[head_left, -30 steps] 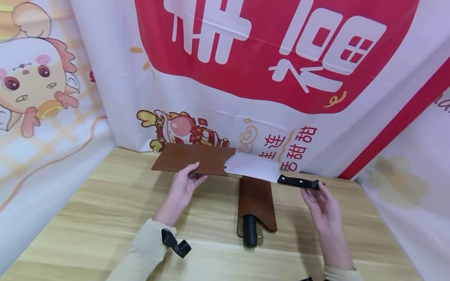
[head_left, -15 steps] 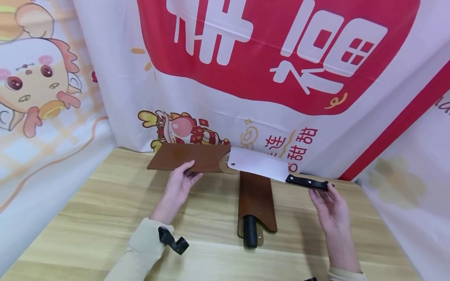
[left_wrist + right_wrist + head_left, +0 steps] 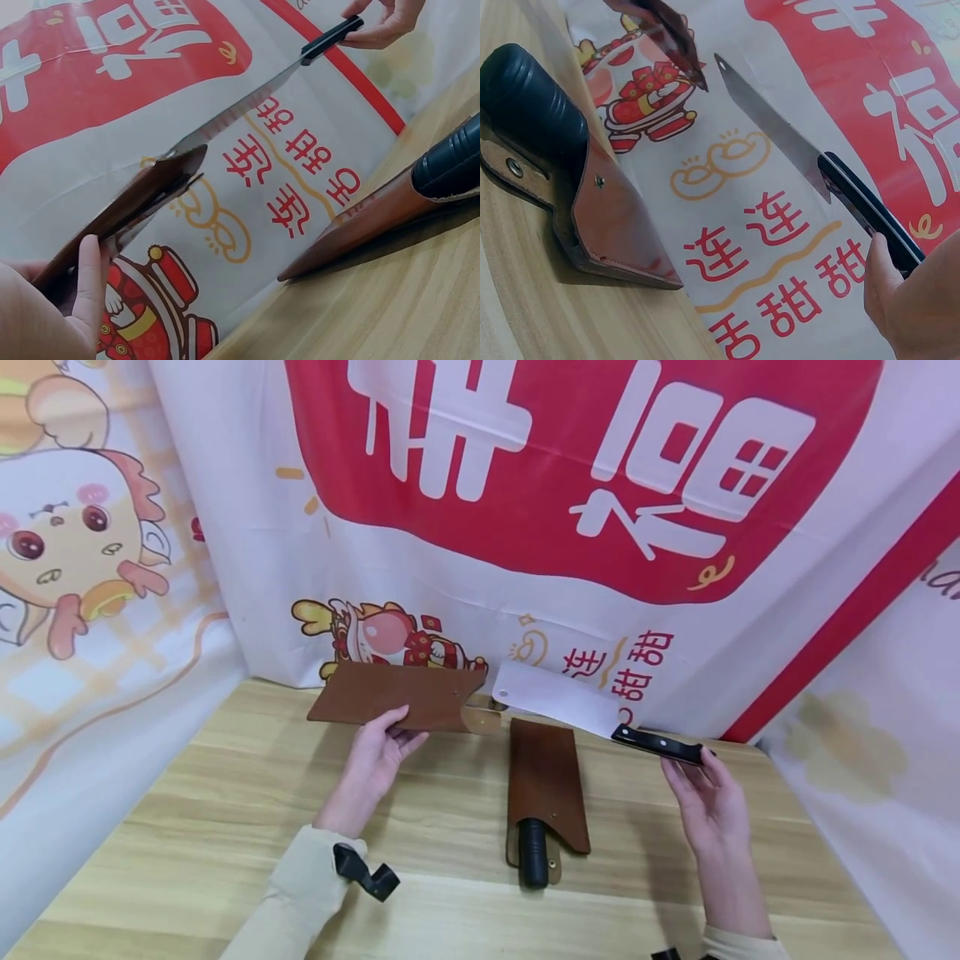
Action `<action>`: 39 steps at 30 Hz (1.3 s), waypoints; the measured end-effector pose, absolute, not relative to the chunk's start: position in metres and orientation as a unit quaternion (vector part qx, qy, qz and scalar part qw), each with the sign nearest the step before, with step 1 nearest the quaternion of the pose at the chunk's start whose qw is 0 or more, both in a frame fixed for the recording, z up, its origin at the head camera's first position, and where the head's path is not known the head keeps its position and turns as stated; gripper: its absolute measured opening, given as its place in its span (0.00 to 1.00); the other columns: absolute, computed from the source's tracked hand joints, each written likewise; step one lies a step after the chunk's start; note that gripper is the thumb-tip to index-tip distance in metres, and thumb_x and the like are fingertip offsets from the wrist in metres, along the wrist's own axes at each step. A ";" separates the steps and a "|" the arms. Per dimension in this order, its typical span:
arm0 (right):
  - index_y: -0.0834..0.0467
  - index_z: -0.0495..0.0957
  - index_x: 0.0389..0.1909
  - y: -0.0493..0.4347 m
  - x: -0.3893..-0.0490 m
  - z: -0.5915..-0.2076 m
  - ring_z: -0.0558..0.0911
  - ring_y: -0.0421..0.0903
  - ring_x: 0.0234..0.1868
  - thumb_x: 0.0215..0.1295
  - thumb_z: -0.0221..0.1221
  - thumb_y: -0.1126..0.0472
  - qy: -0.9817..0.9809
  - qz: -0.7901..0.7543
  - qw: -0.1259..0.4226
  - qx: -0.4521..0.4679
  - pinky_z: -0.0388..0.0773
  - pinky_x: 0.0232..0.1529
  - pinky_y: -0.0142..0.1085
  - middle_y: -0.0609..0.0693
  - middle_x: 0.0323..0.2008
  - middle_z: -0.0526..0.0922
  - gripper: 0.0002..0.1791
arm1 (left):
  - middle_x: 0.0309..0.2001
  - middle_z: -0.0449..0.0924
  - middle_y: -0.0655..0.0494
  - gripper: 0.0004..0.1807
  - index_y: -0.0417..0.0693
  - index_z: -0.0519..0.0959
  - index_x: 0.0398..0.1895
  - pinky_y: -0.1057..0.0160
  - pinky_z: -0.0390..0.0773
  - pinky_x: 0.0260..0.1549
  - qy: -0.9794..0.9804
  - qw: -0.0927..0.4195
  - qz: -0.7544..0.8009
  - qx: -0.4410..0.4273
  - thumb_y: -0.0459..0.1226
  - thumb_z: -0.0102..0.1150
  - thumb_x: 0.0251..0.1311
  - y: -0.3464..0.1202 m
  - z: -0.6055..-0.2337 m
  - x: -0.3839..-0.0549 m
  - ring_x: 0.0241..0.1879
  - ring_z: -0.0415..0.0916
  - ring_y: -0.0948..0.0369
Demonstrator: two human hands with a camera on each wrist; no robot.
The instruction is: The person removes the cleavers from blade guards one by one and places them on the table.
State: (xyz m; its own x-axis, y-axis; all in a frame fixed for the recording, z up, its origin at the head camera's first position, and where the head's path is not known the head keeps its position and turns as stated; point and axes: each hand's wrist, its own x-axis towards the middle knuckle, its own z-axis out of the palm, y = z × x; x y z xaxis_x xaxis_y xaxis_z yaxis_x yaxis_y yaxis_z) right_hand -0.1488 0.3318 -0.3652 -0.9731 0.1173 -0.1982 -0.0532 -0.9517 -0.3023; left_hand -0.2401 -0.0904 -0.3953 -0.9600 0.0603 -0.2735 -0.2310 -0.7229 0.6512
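My left hand [image 3: 378, 756] grips the lower edge of a brown leather sheath [image 3: 386, 693], lifted above the table with its mouth facing right. A cleaver [image 3: 558, 697] with a wide bright blade is held by its black riveted handle [image 3: 663, 744] in my right hand [image 3: 708, 802]. The blade's front end lies just right of the sheath's mouth, and in the right wrist view the cleaver [image 3: 780, 127] is apart from it. Below them on the table lies a second brown sheath [image 3: 551, 777], with a ridged black handle [image 3: 533, 853] sticking out toward me.
The wooden table [image 3: 225, 827] runs back to a printed cloth backdrop [image 3: 450, 560] hanging behind it. More cloth [image 3: 82, 702] hangs on the left side. A black wrist mount [image 3: 366, 872] sits on my left sleeve.
The cleaver has come out of the sheath, moving right with my right hand. My left hand and the held sheath have shifted slightly left. The second sheath has stayed on the table.
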 end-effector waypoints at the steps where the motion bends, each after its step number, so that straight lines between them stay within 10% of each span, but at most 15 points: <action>1: 0.70 0.80 0.37 0.332 -0.149 -0.366 0.86 0.61 0.45 0.78 0.53 0.69 -0.149 0.983 0.044 -0.102 0.84 0.52 0.54 0.64 0.39 0.82 0.11 | 0.33 0.83 0.54 0.02 0.42 0.72 0.46 0.61 0.86 0.41 0.366 0.082 0.919 -0.120 0.32 0.51 0.78 -0.090 -0.396 -0.240 0.34 0.84 0.58; 39: 0.67 0.73 0.44 0.296 -0.150 -0.367 0.86 0.60 0.48 0.78 0.51 0.71 -0.212 0.969 0.014 -0.125 0.78 0.61 0.52 0.64 0.45 0.79 0.04 | 0.36 0.83 0.54 0.06 0.41 0.70 0.49 0.62 0.85 0.43 0.414 0.111 0.898 -0.105 0.34 0.52 0.77 -0.087 -0.397 -0.237 0.38 0.83 0.59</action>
State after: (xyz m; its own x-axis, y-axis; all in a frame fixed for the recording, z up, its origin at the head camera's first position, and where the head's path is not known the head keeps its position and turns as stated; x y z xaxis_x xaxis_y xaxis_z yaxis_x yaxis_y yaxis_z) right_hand -0.1503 0.2958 -0.3674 -0.9682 0.0800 -0.2369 0.0262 -0.9097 -0.4144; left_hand -0.2366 -0.0873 -0.3968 -0.9535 0.1128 -0.2796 -0.2858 -0.6332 0.7193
